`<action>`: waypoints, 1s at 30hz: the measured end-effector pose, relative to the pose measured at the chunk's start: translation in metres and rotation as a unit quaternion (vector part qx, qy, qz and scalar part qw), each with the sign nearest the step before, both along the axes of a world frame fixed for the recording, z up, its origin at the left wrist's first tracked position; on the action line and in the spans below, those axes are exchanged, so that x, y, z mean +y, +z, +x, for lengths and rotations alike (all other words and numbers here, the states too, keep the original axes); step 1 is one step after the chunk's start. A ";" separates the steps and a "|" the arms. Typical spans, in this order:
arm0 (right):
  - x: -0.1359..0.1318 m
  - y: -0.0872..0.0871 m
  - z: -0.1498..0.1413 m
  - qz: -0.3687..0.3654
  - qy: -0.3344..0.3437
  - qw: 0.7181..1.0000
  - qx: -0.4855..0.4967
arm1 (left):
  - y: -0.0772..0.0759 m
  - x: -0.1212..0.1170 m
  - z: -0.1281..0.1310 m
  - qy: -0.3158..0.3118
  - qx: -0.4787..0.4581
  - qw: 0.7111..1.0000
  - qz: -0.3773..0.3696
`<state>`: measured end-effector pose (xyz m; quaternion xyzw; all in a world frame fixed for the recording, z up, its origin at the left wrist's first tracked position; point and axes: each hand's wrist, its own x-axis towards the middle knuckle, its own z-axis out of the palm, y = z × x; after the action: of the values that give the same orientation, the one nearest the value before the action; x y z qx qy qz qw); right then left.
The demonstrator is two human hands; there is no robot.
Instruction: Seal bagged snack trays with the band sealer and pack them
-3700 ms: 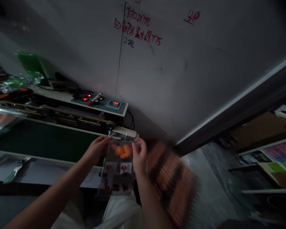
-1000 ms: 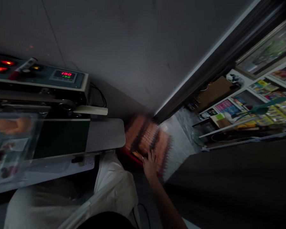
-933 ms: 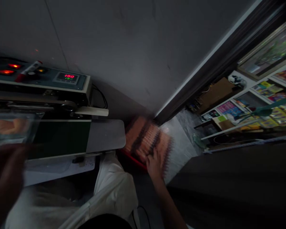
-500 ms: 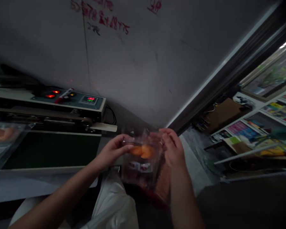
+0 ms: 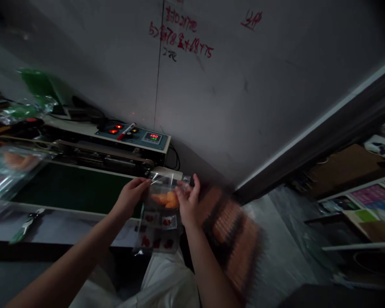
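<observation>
Left hand (image 5: 130,199) grasps the top edge of a clear printed plastic bag (image 5: 157,233); right hand (image 5: 188,203) open beside it; I hold the edge flat.

The clear bag (image 5: 158,218) has moved back left to the sealer's green belt (image 5: 73,188) (top edge nearest it).

The plastic bag (image 5: 158,222) hangs between my left hand (image 5: 130,199) and my right hand (image 5: 188,202), filling the gap there. The wall (image 5: 231,85) and the sealing machine (image 5: 96,147) block my way forward. Leftward, open room runs above the green belt (image 5: 70,188) up to a clear bag (image 5: 9,171). Past my right hand, open air runs down to the patterned mat (image 5: 234,244) on the floor (image 5: 284,252).
</observation>
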<state>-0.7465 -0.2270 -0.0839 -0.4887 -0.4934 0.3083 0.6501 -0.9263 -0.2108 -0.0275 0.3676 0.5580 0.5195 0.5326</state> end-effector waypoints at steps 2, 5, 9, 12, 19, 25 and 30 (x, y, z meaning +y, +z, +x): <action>-0.002 -0.002 -0.003 -0.003 0.020 0.999 0.033 | -0.005 0.005 -0.001 0.026 0.018 0.999 0.012; -0.003 -0.007 -0.005 0.005 0.032 0.999 0.038 | -0.011 0.013 -0.002 0.037 -0.026 0.999 -0.012; 0.003 -0.018 -0.004 -0.011 -0.037 0.999 -0.037 | -0.015 0.022 -0.007 -0.005 -0.106 0.990 -0.094; 0.008 -0.024 -0.001 -0.014 -0.062 0.994 -0.086 | -0.017 0.029 -0.010 -0.017 -0.107 0.987 -0.122; 0.027 -0.031 -0.003 -0.003 -0.137 0.976 -0.167 | -0.020 0.051 -0.002 0.029 -0.030 0.992 -0.118; 0.041 -0.039 -0.014 -0.013 -0.154 0.973 -0.171 | -0.023 0.059 -0.002 0.053 -0.011 0.994 -0.092; 0.041 -0.045 -0.015 -0.034 -0.149 0.977 -0.149 | -0.025 0.052 -0.007 0.043 -0.015 0.995 -0.088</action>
<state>-0.7618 -0.1864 -0.1290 -0.6194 -0.4956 0.1480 0.5907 -0.9334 -0.1588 -0.0527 0.2874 0.6085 0.4964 0.5483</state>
